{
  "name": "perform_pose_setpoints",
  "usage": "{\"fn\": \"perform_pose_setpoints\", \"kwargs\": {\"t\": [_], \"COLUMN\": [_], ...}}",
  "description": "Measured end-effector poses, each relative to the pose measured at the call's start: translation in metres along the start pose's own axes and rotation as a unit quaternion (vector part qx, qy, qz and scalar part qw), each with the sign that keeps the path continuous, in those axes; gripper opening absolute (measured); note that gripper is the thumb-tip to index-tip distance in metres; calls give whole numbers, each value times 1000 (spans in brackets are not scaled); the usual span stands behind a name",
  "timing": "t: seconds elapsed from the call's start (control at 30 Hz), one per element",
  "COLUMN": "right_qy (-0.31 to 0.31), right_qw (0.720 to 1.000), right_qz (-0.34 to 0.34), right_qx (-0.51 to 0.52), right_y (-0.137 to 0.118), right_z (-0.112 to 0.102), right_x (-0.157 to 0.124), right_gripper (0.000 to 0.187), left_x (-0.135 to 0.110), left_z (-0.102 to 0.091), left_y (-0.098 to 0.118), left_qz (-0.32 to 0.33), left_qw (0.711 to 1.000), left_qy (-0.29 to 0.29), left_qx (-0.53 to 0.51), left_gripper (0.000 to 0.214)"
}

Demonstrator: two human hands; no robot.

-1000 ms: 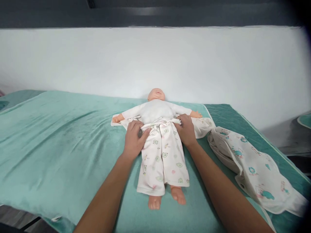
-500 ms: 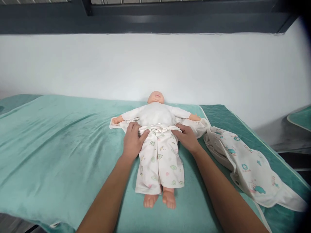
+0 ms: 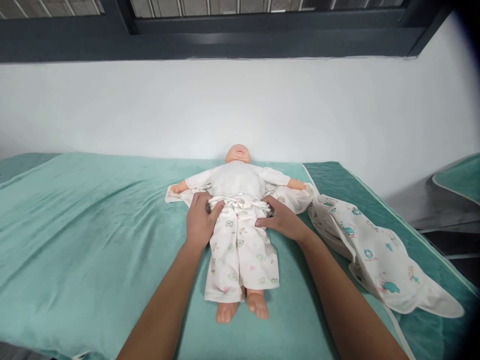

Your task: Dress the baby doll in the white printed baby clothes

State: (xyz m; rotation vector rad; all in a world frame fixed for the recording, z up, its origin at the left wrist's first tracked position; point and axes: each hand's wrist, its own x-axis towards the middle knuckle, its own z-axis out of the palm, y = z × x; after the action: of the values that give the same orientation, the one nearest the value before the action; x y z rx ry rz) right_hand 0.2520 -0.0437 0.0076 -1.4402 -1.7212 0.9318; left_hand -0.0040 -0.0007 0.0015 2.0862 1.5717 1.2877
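A baby doll [image 3: 239, 179] lies on its back on a teal blanket [image 3: 93, 225], arms spread and bare feet toward me. It wears a white top and white patterned trousers [image 3: 242, 255]. My left hand [image 3: 199, 222] grips the trousers' waistband at the doll's left-hand hip, fingers curled into the cloth. My right hand [image 3: 282, 219] holds the waistband at the other hip, thumb across the fabric. A white garment [image 3: 300, 196] lies spread under the doll's arms.
A second white garment with teal animal prints [image 3: 375, 252] lies crumpled on the blanket to the right. A white wall [image 3: 240, 105] rises right behind the doll's head. The bed's right edge drops off near a dark floor [image 3: 450, 230].
The view has tilted up a little. My right hand has slid inward along the waistband toward the doll's belly; my left hand stays at the hip.
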Motion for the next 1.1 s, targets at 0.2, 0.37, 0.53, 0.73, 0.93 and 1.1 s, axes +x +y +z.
{"fn": "perform_pose_setpoints", "kwargs": {"t": [0.2, 0.37, 0.53, 0.73, 0.93, 1.1], "right_qy": [123, 195, 219, 229, 295, 263], "right_qw": [984, 971, 967, 965, 946, 960], "right_qz": [-37, -41, -38, -18, -49, -73], "right_qx": [-123, -135, -128, -127, -125, -58], "right_y": [-3, -7, -6, -1, -3, -3], "right_z": [16, 27, 34, 35, 37, 35], "right_x": [5, 5, 6, 5, 0, -1], "right_gripper": [37, 37, 36, 27, 14, 15], "left_x": [2, 8, 13, -4, -39, -43], "left_z": [0, 5, 10, 2, -14, -19], "left_y": [3, 4, 4, 9, 18, 20], "left_qz": [63, 72, 25, -1, 21, 4], "left_qw": [996, 993, 998, 1000, 999, 998], "left_qy": [59, 93, 65, 18, 11, -20], "left_qx": [-26, -17, -8, -21, -34, -56], "left_gripper": [15, 20, 26, 31, 37, 36]}}
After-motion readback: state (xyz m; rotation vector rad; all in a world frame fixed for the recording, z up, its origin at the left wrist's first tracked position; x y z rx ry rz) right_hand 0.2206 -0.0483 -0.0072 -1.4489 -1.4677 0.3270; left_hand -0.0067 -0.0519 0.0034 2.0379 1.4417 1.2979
